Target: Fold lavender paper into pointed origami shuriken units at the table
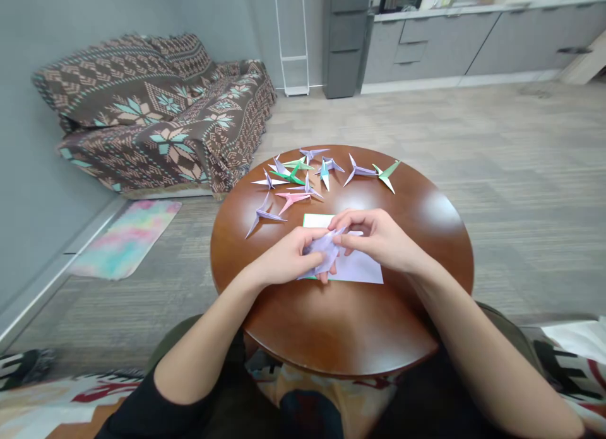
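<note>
A partly folded piece of light purple origami paper (326, 244) is between my hands, above the middle of the round table. My left hand (294, 257) grips its left side, thumb on top and fingers underneath. My right hand (372, 234) pinches its upper right part between thumb and fingers. The exact folds are blurred and partly covered by my fingers. Beneath my hands lie flat sheets of paper (364, 270), pale purple and white with a green edge.
Several folded paper cranes (293, 198), purple, green and pink, lie on the far left of the brown round table (341, 338). A green one (388, 175) sits near the far edge. Beyond are a covered sofa (165, 123), a pastel mat (125, 237) and grey kitchen cabinets (440, 47).
</note>
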`<state>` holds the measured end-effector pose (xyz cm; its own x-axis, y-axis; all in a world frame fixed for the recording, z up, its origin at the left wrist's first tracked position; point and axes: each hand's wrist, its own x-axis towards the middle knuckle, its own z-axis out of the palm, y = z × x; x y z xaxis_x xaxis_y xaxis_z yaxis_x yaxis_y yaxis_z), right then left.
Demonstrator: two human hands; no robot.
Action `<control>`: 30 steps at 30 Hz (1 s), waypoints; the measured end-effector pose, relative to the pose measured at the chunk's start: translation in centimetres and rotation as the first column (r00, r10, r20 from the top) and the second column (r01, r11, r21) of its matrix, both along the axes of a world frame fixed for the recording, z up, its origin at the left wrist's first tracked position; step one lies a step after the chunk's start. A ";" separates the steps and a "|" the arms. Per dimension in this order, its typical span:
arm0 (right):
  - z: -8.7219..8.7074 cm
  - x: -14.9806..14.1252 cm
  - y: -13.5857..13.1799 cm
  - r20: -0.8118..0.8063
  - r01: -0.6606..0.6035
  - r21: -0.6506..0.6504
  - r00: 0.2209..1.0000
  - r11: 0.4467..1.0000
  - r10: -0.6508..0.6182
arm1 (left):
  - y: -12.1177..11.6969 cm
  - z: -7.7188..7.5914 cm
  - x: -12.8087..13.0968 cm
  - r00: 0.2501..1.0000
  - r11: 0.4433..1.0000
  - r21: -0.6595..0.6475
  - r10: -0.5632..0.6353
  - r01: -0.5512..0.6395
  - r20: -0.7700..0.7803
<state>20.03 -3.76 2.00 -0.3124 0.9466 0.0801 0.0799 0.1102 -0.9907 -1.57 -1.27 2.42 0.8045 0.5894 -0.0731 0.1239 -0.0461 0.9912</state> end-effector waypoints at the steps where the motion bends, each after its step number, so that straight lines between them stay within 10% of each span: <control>1: 0.0 0.0 0.0 0.003 -0.009 0.003 1.000 1.000 0.009 | 0.0 0.0 0.0 1.000 1.000 0.004 -0.001 0.001 0.001; 30: 0.2 -0.1 -0.1 -0.083 0.103 -0.043 0.991 0.994 -0.106 | -0.3 -0.5 0.5 0.993 0.993 -0.005 0.114 -0.114 -0.012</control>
